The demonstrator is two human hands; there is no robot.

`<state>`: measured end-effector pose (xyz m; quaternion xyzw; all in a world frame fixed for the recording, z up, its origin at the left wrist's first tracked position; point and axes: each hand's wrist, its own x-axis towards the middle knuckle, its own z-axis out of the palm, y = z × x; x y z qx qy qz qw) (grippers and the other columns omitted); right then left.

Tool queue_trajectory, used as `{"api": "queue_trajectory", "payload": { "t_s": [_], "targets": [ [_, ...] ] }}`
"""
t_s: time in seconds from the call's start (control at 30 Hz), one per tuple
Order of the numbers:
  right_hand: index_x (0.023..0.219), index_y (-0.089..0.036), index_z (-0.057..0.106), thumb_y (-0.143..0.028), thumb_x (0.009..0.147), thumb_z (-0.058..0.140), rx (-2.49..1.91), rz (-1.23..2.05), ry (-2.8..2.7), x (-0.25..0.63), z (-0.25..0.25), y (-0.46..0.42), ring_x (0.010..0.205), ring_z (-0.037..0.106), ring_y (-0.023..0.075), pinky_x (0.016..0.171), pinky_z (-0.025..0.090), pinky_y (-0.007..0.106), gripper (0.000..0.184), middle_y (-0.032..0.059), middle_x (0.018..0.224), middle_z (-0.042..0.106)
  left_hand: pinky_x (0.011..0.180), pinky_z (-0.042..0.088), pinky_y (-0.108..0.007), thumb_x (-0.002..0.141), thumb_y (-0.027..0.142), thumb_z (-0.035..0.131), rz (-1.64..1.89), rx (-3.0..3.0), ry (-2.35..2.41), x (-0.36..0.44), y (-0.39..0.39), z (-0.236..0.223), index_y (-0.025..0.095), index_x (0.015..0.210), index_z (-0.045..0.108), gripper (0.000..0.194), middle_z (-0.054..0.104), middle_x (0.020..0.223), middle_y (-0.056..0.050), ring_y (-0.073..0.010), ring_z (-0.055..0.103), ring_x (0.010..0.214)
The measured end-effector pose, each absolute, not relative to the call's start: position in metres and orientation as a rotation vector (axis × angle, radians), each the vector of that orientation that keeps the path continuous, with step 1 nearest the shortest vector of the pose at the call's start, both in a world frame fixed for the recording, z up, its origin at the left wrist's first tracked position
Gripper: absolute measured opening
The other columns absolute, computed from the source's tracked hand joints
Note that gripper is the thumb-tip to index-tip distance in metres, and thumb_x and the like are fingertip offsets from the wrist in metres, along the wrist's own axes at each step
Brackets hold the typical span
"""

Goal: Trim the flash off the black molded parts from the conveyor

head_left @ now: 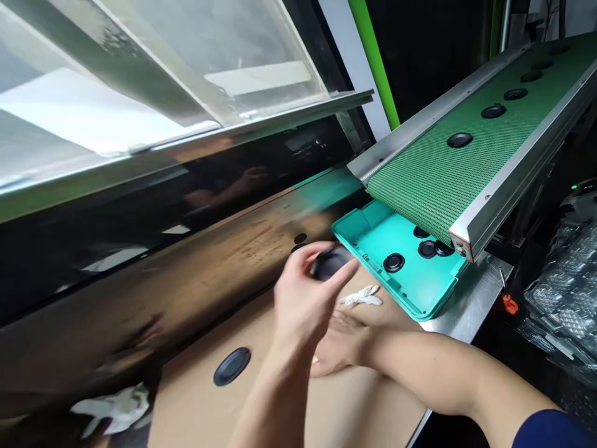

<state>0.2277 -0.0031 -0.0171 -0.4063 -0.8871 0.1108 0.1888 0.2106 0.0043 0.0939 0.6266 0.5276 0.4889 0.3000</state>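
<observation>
My left hand is raised near the tray's left end, its thumb and fingers curled round a black round plastic part, blurred by motion. Behind and below my left wrist is my right hand, low over the cardboard sheet; its fingers are mostly hidden. Another black round plastic part lies on the cardboard, left of my left forearm. Several similar parts, including one ring-like part, lie in the turquoise tray. A crumpled white glove or cloth lies between my hands and the tray.
A green conveyor belt carrying several black round parts ends over the tray. A machine front with a window ledge runs along the left. A white glove lies at lower left, and clear plastic packaging is at right.
</observation>
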Motion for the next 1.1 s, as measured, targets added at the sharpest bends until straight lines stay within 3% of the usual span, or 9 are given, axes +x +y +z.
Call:
{"api": "queue_trajectory", "payload": {
  "t_s": [0.07,0.13,0.27,0.37,0.5,0.6,0.7,0.8,1.1],
  "targets": [
    [0.122,-0.024,0.068,-0.056,0.093,0.061,-1.068,0.326,-2.525,0.226,-0.021,-0.002,0.115,0.062,0.0296,0.095,0.052,0.043,0.043,0.0083,0.127,0.069,0.066,0.056,-0.023,0.059,0.028,0.091,1.403,1.179,1.259,0.157,-0.020,0.079,0.024,0.096,0.064,0.046,0.063,0.080,0.003,-0.0128,0.063,0.070],
    [0.119,-0.024,0.070,-0.055,0.094,0.060,-1.060,0.343,-2.533,0.227,-0.025,-0.001,0.111,0.063,0.0302,0.093,0.052,0.045,0.042,0.0094,0.117,0.071,0.058,0.053,-0.016,0.063,0.019,0.088,1.452,0.769,1.157,0.110,-0.038,0.055,0.021,0.085,0.060,0.035,0.060,0.073,0.004,-0.0087,0.059,0.063],
    [0.133,-0.024,0.065,-0.049,0.099,0.058,-1.126,0.315,-2.317,0.232,-0.026,0.001,0.113,0.060,0.0276,0.097,0.050,0.042,0.043,0.0106,0.119,0.069,0.057,0.051,-0.012,0.085,0.015,0.075,1.596,0.343,1.109,0.063,-0.054,0.008,0.019,0.088,0.064,0.013,0.062,0.072,0.005,-0.0041,0.057,0.059],
    [0.134,-0.022,0.064,-0.044,0.101,0.059,-1.109,0.329,-2.070,0.230,-0.019,0.000,0.116,0.057,0.0237,0.104,0.047,0.037,0.041,0.0105,0.123,0.067,0.068,0.057,-0.019,0.091,0.021,0.072,1.635,0.327,1.083,0.063,-0.051,-0.011,0.020,0.088,0.064,0.009,0.065,0.072,0.005,-0.0065,0.063,0.064],
    [0.131,-0.021,0.068,-0.045,0.100,0.061,-1.080,0.355,-1.996,0.218,-0.014,-0.011,0.117,0.056,0.0232,0.105,0.046,0.035,0.040,0.0108,0.125,0.065,0.090,0.060,-0.036,0.096,0.045,0.065,1.561,0.356,0.903,0.078,-0.046,-0.016,0.019,0.092,0.067,0.027,0.073,0.089,-0.002,-0.0145,0.072,0.084],
    [0.131,-0.023,0.069,-0.043,0.099,0.062,-1.154,0.334,-2.101,0.207,-0.020,-0.027,0.117,0.053,0.0258,0.104,0.047,0.039,0.038,0.0125,0.124,0.064,0.097,0.059,-0.039,0.098,0.071,0.043,1.494,0.381,0.713,0.085,-0.046,-0.014,0.016,0.106,0.071,0.062,0.075,0.108,-0.012,-0.0228,0.072,0.104],
    [0.136,-0.023,0.066,-0.037,0.101,0.056,-1.136,0.273,-2.217,0.197,-0.024,-0.044,0.112,0.052,0.0268,0.100,0.049,0.041,0.039,0.0133,0.123,0.062,0.100,0.057,-0.039,0.098,0.076,0.027,1.442,0.356,0.687,0.082,-0.047,-0.014,0.009,0.114,0.072,0.082,0.074,0.112,-0.020,-0.0274,0.070,0.113],
    [0.140,-0.022,0.062,-0.033,0.104,0.048,-1.117,0.166,-2.255,0.190,-0.021,-0.054,0.110,0.050,0.0275,0.099,0.049,0.042,0.041,0.0143,0.128,0.059,0.103,0.056,-0.041,0.099,0.075,0.028,1.407,0.332,0.687,0.079,-0.046,-0.015,0.006,0.115,0.073,0.084,0.074,0.112,-0.022,-0.0293,0.070,0.115],
    [0.146,-0.019,0.057,-0.038,0.105,0.044,-1.187,0.067,-2.206,0.207,-0.008,-0.029,0.119,0.049,0.0304,0.104,0.045,0.044,0.048,0.0170,0.137,0.056,0.106,0.055,-0.036,0.107,0.042,0.041,1.453,0.247,0.676,0.088,-0.044,-0.014,0.015,0.104,0.073,0.042,0.078,0.101,-0.009,-0.0202,0.073,0.108]
  ]
}}
